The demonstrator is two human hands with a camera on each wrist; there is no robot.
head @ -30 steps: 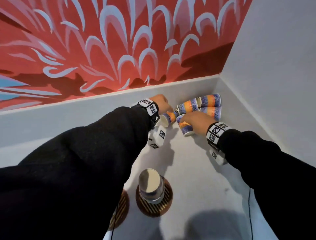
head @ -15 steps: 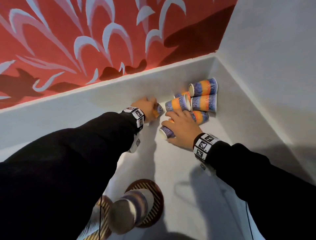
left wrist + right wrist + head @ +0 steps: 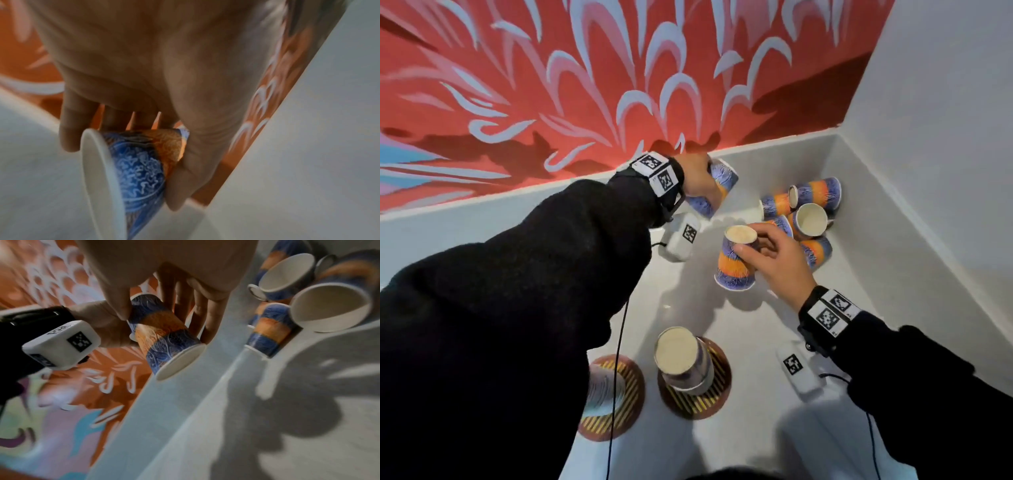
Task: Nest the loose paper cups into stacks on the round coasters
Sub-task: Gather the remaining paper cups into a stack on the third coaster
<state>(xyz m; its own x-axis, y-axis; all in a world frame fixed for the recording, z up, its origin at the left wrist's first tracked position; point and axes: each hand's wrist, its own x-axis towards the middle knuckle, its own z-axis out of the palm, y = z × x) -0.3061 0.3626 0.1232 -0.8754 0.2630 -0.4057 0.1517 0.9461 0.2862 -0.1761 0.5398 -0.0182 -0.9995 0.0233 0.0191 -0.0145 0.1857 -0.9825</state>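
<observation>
Grip L: we held a cup (image 3: pixel 717 186) in left hand (image 3: pixel 697 180), tilted.
Grip R: right hand (image 3: pixel 779 262) pinched inverted cup (image 3: pixel 734 263), prob. to nest on stack (image 3: pixel 685 363).

left stack (image 3: pixel 604 390) perhaps half hidden by sleeve (image 3: pixel 517 308)

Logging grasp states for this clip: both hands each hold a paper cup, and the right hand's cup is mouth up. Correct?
Not quite. The right hand holds its cup upside down, base up and mouth down, as the head view shows. The left hand does hold a cup.
</observation>
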